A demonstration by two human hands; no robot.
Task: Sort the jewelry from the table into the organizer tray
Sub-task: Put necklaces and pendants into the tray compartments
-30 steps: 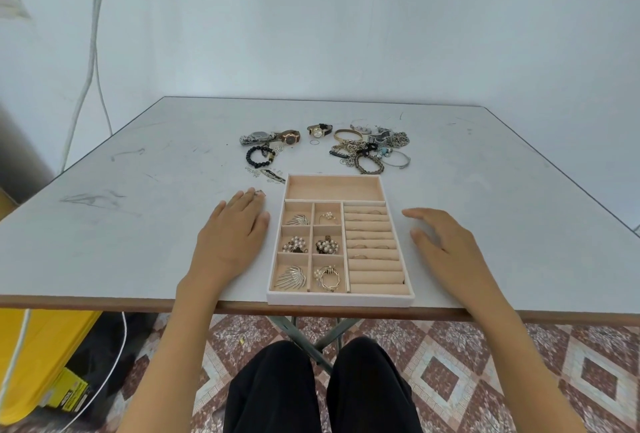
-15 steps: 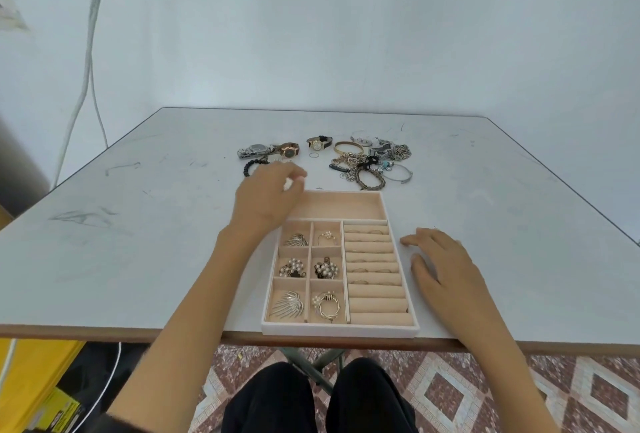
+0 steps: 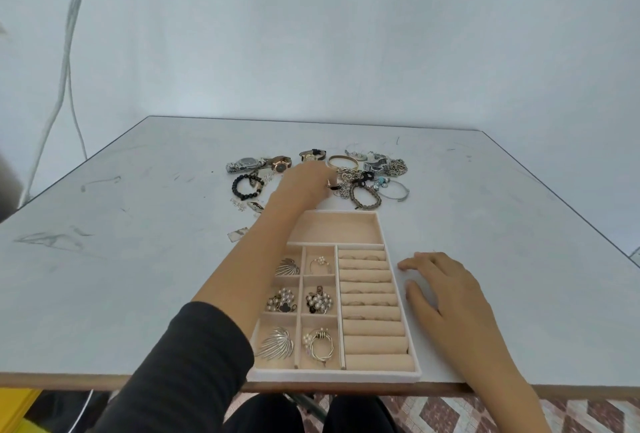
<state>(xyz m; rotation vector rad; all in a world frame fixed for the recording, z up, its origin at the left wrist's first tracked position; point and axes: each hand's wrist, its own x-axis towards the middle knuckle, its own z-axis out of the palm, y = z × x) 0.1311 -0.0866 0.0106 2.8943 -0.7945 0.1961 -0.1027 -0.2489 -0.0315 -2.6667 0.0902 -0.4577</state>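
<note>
A beige organizer tray (image 3: 398,378) lies at the table's near edge. Its small compartments hold silver fan brooches (image 3: 277,347), pearl pieces (image 3: 318,301) and rings; its long back compartment (image 3: 336,228) is bare. Beyond the tray lies the jewelry pile: watches (image 3: 246,164), a gold bangle (image 3: 343,162), a black bead bracelet (image 3: 246,186), a silver bangle (image 3: 394,190) and tangled chains (image 3: 394,166). My left hand (image 3: 304,186) reaches past the tray, fingertips at the pile's left edge; its grip is hidden. My right hand (image 3: 446,290) rests flat beside the tray's right side, fingers spread.
Small loose pieces (image 3: 239,235) lie on the white table (image 3: 138,276) left of my forearm. Cables (image 3: 65,68) hang down the wall at far left. A yellow object (image 3: 14,408) sits under the table's front left edge.
My left hand has gone from flat beside the tray forward to the jewelry pile. My right hand has stayed by the tray's right side. The view has tilted closer.
</note>
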